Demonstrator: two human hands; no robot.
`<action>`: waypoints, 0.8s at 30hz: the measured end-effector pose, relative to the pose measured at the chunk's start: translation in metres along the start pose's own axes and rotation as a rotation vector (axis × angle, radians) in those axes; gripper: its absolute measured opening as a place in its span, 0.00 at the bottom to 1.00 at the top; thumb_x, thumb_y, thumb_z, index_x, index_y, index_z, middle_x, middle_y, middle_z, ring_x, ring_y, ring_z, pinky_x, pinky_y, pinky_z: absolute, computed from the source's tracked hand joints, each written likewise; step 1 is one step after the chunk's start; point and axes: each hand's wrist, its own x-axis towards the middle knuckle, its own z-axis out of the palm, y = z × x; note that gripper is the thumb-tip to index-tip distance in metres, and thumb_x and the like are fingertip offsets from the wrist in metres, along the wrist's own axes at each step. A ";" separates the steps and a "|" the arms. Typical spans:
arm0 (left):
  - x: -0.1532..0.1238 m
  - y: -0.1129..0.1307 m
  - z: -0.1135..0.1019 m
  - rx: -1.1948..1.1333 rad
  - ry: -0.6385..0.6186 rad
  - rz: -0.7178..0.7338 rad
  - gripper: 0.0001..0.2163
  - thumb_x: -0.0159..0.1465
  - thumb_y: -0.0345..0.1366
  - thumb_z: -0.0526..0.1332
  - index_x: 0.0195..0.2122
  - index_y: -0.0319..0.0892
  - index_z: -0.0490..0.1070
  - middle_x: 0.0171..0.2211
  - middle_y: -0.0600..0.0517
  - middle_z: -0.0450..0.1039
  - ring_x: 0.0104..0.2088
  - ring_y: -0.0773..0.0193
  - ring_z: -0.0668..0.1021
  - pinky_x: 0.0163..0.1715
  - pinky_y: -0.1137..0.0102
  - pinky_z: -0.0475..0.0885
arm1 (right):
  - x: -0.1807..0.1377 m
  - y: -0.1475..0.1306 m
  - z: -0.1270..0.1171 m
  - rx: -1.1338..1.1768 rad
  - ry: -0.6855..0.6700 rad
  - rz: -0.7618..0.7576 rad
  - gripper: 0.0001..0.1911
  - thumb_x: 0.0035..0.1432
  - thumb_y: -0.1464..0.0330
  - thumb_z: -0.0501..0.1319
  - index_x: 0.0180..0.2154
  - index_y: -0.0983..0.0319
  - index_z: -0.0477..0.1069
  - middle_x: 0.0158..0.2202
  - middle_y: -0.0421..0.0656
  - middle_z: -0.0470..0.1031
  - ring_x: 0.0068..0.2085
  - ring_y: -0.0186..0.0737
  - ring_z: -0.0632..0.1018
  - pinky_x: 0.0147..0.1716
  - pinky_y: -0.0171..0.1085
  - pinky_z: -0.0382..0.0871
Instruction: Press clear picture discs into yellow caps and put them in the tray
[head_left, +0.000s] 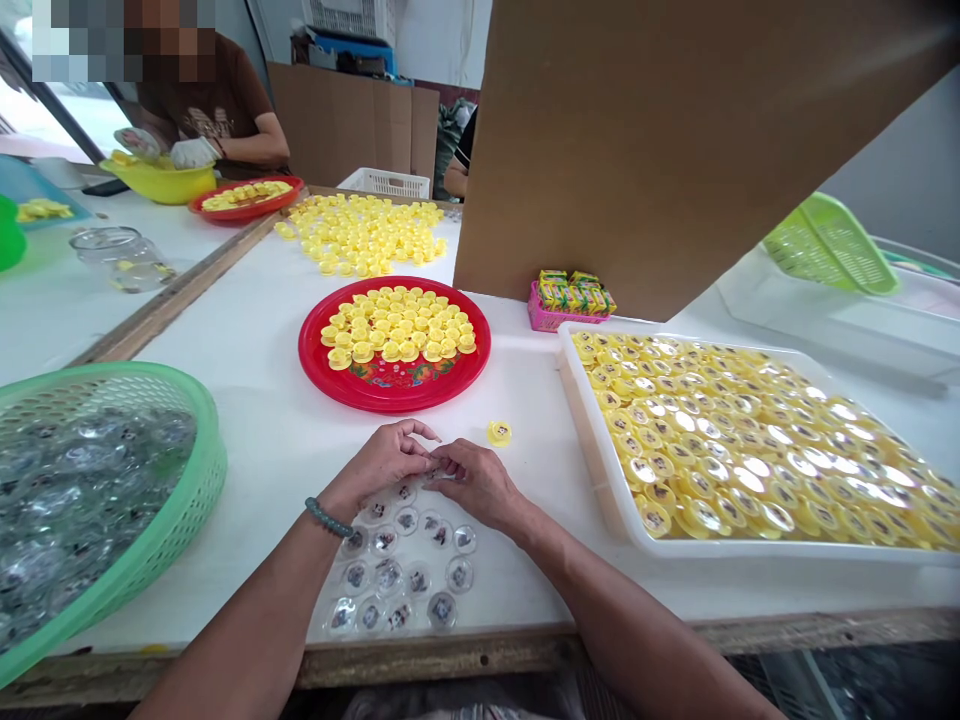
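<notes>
Both hands are pinched together at the fingertips, left hand [386,460] and right hand [480,480] meeting on what looks like one of the clear discs [418,578]; the fingers hide most of it. At far left, the green basket [206,545] holds a heap of similar clear pieces, well apart from the left wrist. The other discs lie loose on the table [255,500], below and between the hands, prints showing. Low wrists and light fingertips should suit so small a piece: hold by the rim, one hand steadying while the other works, and keep the palms off the discs beneath. The red tray [322,370] of yellow pieces stands just beyond the hands. A lone yellow piece [499,432] lies just beyond the right hand, easily knocked by a knuckle. Rightmost, the white tray [581,440] is packed with yellow-rimmed pieces; a wide right elbow could catch its edge.
</notes>
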 end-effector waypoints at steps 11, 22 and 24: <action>0.000 0.008 0.020 -0.322 0.082 0.214 0.16 0.53 0.32 0.66 0.41 0.40 0.66 0.31 0.53 0.71 0.32 0.66 0.74 0.34 0.72 0.69 | 0.003 -0.012 -0.014 0.257 0.333 0.139 0.15 0.44 0.65 0.70 0.36 0.62 0.73 0.29 0.41 0.74 0.29 0.34 0.73 0.30 0.33 0.69; -0.004 0.006 0.022 -0.210 0.085 0.229 0.12 0.53 0.32 0.67 0.40 0.39 0.73 0.30 0.53 0.71 0.31 0.67 0.72 0.31 0.74 0.68 | 0.001 -0.013 -0.028 0.475 0.244 0.184 0.12 0.45 0.65 0.68 0.31 0.62 0.70 0.27 0.38 0.72 0.29 0.33 0.72 0.30 0.33 0.66; -0.003 0.006 0.022 -0.220 0.096 0.227 0.11 0.52 0.32 0.67 0.38 0.38 0.73 0.30 0.52 0.72 0.32 0.67 0.72 0.32 0.74 0.68 | 0.002 -0.013 -0.029 0.564 0.241 0.217 0.13 0.44 0.64 0.69 0.30 0.62 0.70 0.26 0.39 0.72 0.28 0.33 0.72 0.30 0.33 0.67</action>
